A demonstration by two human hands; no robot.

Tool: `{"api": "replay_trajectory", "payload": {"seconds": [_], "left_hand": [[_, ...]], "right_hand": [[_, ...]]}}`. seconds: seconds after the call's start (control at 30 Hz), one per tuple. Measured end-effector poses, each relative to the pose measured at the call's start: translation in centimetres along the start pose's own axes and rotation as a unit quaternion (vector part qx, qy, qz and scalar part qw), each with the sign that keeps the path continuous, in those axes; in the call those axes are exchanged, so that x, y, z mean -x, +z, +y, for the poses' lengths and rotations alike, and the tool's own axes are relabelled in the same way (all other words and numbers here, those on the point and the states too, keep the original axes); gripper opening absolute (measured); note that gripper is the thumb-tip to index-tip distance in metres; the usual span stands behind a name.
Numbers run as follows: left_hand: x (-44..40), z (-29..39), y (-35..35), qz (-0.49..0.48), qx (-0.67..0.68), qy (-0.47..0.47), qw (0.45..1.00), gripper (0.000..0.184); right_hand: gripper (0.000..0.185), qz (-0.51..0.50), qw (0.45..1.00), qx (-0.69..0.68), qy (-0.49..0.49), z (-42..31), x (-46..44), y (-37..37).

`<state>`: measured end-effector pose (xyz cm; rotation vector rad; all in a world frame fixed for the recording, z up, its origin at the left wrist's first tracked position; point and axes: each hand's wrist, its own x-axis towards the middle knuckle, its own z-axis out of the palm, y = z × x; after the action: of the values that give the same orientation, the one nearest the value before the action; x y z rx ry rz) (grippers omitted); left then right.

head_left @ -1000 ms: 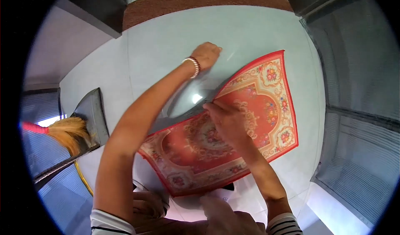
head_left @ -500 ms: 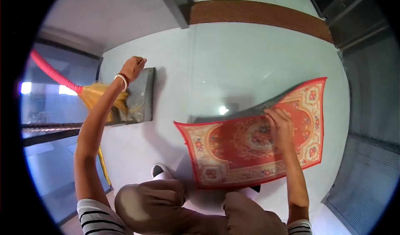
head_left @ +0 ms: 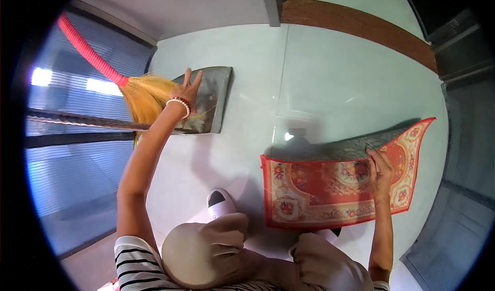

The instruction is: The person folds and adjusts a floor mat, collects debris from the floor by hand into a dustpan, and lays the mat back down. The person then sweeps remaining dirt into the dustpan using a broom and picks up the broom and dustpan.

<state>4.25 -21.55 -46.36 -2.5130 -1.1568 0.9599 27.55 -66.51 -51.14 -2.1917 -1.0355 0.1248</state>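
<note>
The right hand (head_left: 381, 176), between 3 and 4 o'clock from the middle of the view, has its grip pinched on the 12 o'clock edge of a red floral mat (head_left: 319, 195). The mat sits at 4 o'clock, in front of the person's legs, with its corner toward 3 o'clock curling upward and a cream border running round the red field. Just past the pinched edge shows a grey patterned area (head_left: 356, 145); whether it is the mat's underside, I cannot tell. The left hand (head_left: 186, 94) is at 10 o'clock, fingers spread apart and grip loose, over a grey dustpan (head_left: 211, 97); whether it touches the pan is unclear. A beaded bracelet (head_left: 178, 102) circles that wrist. Just beside the hand, toward 9 o'clock, are the yellow bristles of a broom (head_left: 144, 100), whose red ribbed handle runs up toward 10 o'clock. A dark rod (head_left: 87, 119) stretches from near the pan toward 9 o'clock, in front of a ribbed panel (head_left: 87, 182). The pale, glossy floor (head_left: 252, 79) reaches a brown strip (head_left: 356, 25) between 1 and 2 o'clock. A white slipper (head_left: 221, 207) rests between 6 and 7 o'clock, near the mat but apart from it.
</note>
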Motion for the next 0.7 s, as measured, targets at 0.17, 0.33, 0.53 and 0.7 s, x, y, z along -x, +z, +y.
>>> {"api": "replay_trajectory", "payload": {"seconds": [0.17, 0.33, 0.53, 0.7], "left_hand": [[0.0, 3.6, 1.2, 0.213, -0.05, 0.101, 0.971, 0.102], [2.5, 9.8, 1.6, 0.149, 0.026, 0.304, 0.941, 0.111], [0.6, 12.8, 6.0, 0.107, 0.001, 0.32, 0.941, 0.136], [-2.0, 13.0, 5.1, 0.098, 0.145, 0.332, 0.927, 0.118]], "right_hand": [[0.018, -0.001, 1.0, -0.012, 0.016, -0.4, 0.1, -0.3], [0.019, 0.003, 1.0, -0.01, 0.002, -0.3, 0.3, 0.0], [0.02, -0.006, 1.0, -0.009, 0.021, -0.2, 1.1, -0.4], [0.021, -0.012, 0.999, -0.015, 0.04, -0.4, 1.1, -0.4]]}}
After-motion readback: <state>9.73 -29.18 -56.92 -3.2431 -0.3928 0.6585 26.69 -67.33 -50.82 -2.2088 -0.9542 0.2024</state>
